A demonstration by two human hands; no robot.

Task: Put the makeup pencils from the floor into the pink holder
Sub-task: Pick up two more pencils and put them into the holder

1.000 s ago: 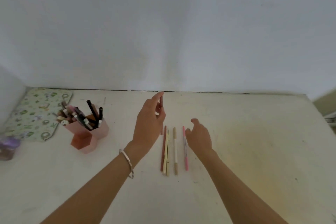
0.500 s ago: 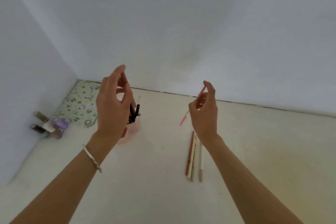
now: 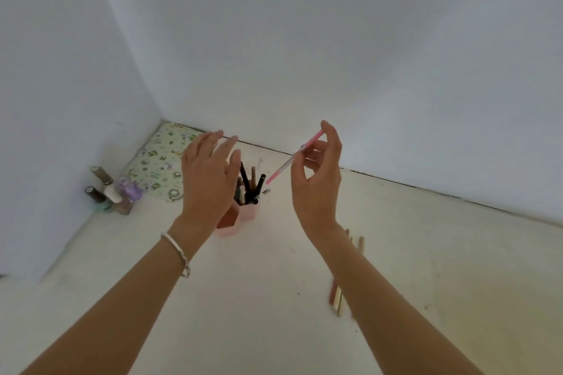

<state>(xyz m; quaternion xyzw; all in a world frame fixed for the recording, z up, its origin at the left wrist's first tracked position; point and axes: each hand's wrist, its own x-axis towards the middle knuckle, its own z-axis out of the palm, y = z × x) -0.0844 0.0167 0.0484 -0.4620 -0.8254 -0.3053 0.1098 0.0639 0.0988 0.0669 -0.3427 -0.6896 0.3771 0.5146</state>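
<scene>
The right hand (image 3: 316, 179) pinches a pink makeup pencil (image 3: 292, 158), tilted, above and right of the pink holder (image 3: 240, 216) on the floor. The left hand (image 3: 207, 179) hovers over the holder, fingers (image 3: 227, 144) spread and empty. Remaining pencils (image 3: 336, 298) lie beneath the right forearm.

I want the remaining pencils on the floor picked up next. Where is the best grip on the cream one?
Judging by its pose, grip the cream pencil near its far end, coming from above with thumb and forefinger. It lies flat beside the others, and the right forearm hides its middle.
</scene>
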